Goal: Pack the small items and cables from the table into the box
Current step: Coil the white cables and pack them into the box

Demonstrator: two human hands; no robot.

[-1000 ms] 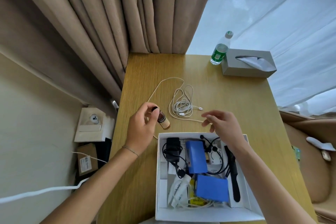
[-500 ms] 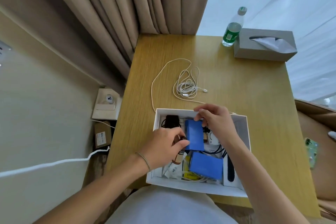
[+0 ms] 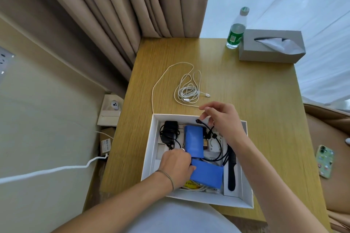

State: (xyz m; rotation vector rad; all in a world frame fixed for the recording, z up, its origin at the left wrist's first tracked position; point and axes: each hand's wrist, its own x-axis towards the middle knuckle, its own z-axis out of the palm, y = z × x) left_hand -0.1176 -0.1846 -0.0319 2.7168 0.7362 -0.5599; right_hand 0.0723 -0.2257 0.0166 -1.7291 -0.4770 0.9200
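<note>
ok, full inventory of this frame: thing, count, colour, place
box: 1, white, open, near table edge
blue packs: 2, blue, in box
black adapter: 1, black, box far-left, cord attached
black cable: 1, black, in box, far end by right hand
comb: 1, black, box right side
white cable: 1, white, loose on table beyond box
table: 1, wood
water bottle: 1, clear, green label, far table edge
tissue box: 1, grey, beside bottle
phone: 1, patterned case, seat at right
curtains: beige, behind table
left hand: in box, contents hidden
right hand: over box far edge
</note>
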